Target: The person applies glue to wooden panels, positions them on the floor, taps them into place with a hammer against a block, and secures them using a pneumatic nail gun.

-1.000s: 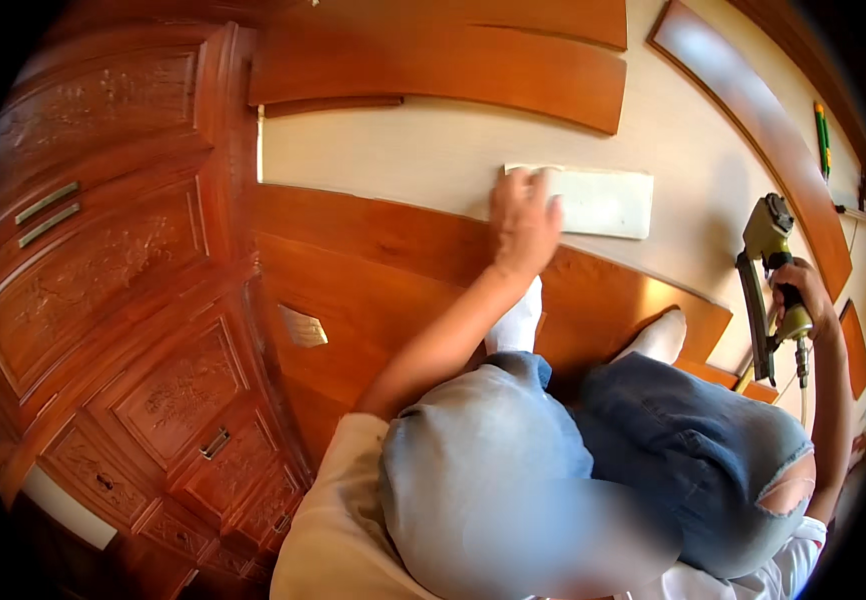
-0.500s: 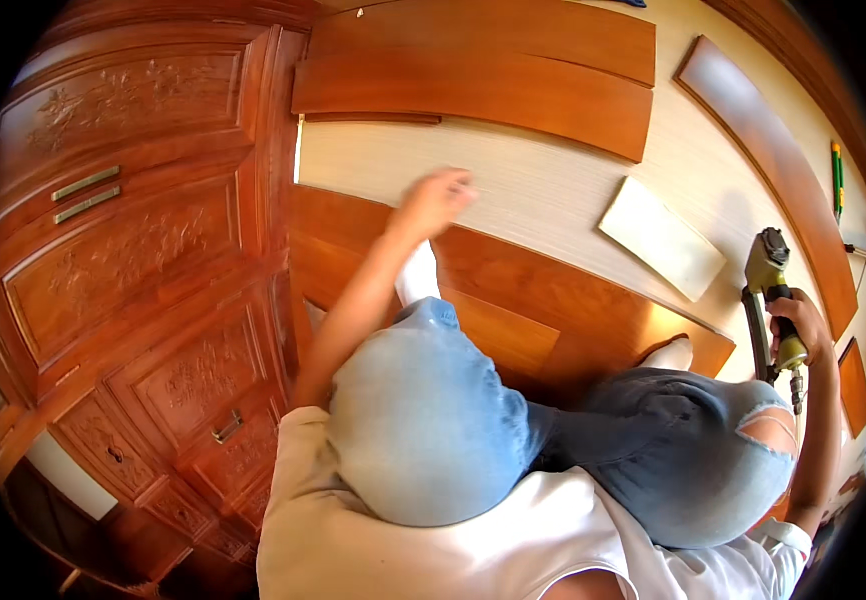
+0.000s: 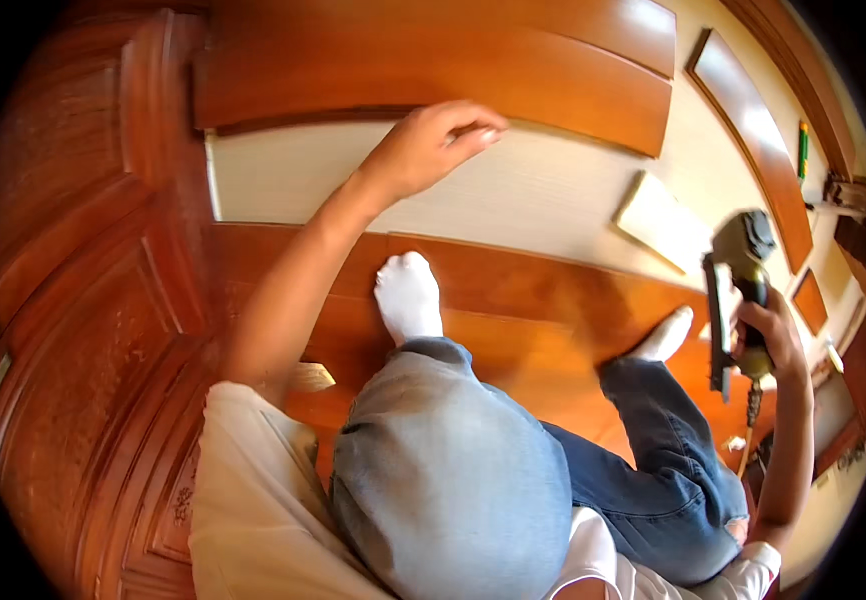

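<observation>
My left hand (image 3: 438, 145) is held out at the upper middle, fingers loosely bent and apart, with nothing visible in it. It overlaps the near edge of a long reddish-brown board (image 3: 373, 65) and the pale strip (image 3: 543, 172) in front of it; whether it touches either I cannot tell. At the right, my right hand (image 3: 775, 335) grips the handle of a pneumatic nail gun (image 3: 743, 262), which is raised with a hose fitting at its lower end. A pale rectangular block (image 3: 661, 222) lies on the pale strip left of the nail gun.
Carved wooden cabinet fronts (image 3: 83, 350) line the left side. My feet in white socks (image 3: 408, 297) rest by a brown wooden board (image 3: 513, 262). At the upper right lie a long brown board (image 3: 753, 130) and a green pencil-like stick (image 3: 803, 150).
My left hand has moved up and a little right, toward the far boards. The view has shifted and my legs have spread. The nail gun stays in my right hand.
</observation>
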### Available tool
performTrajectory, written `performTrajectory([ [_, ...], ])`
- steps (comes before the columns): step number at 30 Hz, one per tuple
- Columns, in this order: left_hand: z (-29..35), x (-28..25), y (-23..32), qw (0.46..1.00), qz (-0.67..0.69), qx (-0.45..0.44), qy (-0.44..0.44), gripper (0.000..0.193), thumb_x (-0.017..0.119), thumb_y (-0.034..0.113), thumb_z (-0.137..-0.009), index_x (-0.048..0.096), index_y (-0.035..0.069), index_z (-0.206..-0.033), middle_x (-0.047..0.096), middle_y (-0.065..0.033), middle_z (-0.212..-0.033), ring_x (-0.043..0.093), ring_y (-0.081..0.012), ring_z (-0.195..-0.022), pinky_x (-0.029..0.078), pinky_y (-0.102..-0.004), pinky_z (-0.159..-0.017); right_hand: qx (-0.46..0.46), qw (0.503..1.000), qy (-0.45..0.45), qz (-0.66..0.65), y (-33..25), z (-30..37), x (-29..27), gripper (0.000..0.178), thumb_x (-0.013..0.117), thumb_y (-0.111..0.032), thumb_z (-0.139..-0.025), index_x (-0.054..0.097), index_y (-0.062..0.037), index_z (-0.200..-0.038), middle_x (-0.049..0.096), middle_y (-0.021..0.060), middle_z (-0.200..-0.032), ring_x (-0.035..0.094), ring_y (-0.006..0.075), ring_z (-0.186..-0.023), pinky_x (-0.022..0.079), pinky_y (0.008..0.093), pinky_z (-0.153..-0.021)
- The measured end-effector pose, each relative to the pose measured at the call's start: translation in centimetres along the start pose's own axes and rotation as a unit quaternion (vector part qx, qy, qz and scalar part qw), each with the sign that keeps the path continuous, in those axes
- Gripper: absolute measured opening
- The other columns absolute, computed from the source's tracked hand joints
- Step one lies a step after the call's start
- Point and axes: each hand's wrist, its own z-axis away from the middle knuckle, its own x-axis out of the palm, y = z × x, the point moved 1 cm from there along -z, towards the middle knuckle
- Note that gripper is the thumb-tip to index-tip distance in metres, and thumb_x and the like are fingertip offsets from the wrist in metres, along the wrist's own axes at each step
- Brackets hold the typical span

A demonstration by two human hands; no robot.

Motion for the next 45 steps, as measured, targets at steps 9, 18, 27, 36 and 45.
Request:
performTrajectory([
  [9, -6.8, 4.7, 2.4, 0.953, 0.247, 0.028, -0.172, 0.061, 0.041, 0.057, -0.111, 0.065, 0.005, -0.133, 0.065, -0.0045, -0.125, 0.057, -0.0137, -0.117, 0.043, -0.0302, -0.106, 0.044, 0.96, -0.219, -0.169, -10.0, -2.9, 18.7, 0.019, 0.061, -0.019, -0.092, 0.058, -0.0006, -0.089, 0.06, 0.0065, -0.073, 0.062, 0.0169, -0.058, 0.056, 0.0332, -0.059],
  [18, -2.3, 3.9, -3.5, 0.91, 0.373, -0.15, -0.103, 0.052, 0.048, 0.047, -0.111, 0.064, 0.001, -0.13, 0.066, -0.0038, -0.12, 0.056, -0.0117, -0.112, 0.045, -0.029, -0.102, 0.149, 0.915, -0.281, -0.249, -9.8, -5.1, 26.7, 0.043, 0.056, -0.016, -0.095, 0.056, 0.0073, -0.131, 0.055, 0.0052, -0.069, 0.056, 0.0176, -0.055, 0.057, 0.0382, -0.059],
  [27, -2.1, 5.6, -5.5, 0.939, 0.318, -0.131, -0.012, 0.042, 0.05, 0.037, -0.108, 0.065, -0.002, -0.111, 0.067, -0.01, -0.099, 0.059, -0.0179, -0.091, 0.049, -0.0349, -0.085, 0.191, 0.916, -0.28, -0.214, -10.8, -6.2, 26.7, 0.02, 0.061, -0.017, -0.091, 0.058, -0.0002, -0.101, 0.058, 0.0067, -0.074, 0.063, 0.0213, -0.059, 0.059, 0.0422, -0.06],
  [36, -1.4, 5.6, -6.3, 0.963, 0.259, -0.04, 0.061, 0.039, 0.049, 0.03, -0.105, 0.066, -0.005, -0.109, 0.071, -0.0183, -0.104, 0.064, -0.0269, -0.097, 0.05, -0.0379, -0.09, 0.159, 0.929, -0.29, -0.166, -11.6, -5.8, 27.1, 0.019, 0.063, -0.019, -0.091, 0.058, -0.001, -0.09, 0.06, 0.0077, -0.074, 0.064, 0.0198, -0.059, 0.059, 0.0383, -0.058],
  [45, -3.2, 9.4, -5.1, 0.95, 0.304, -0.021, 0.063, 0.038, 0.049, 0.029, -0.104, 0.067, -0.005, -0.107, 0.071, -0.0187, -0.104, 0.065, -0.0278, -0.097, 0.05, -0.0384, -0.091, 0.176, 0.939, -0.262, -0.137, -10.0, -6.1, 23.8, 0.019, 0.063, -0.019, -0.093, 0.058, -0.0008, -0.088, 0.059, 0.007, -0.071, 0.065, 0.0201, -0.059, 0.058, 0.04, -0.058],
])
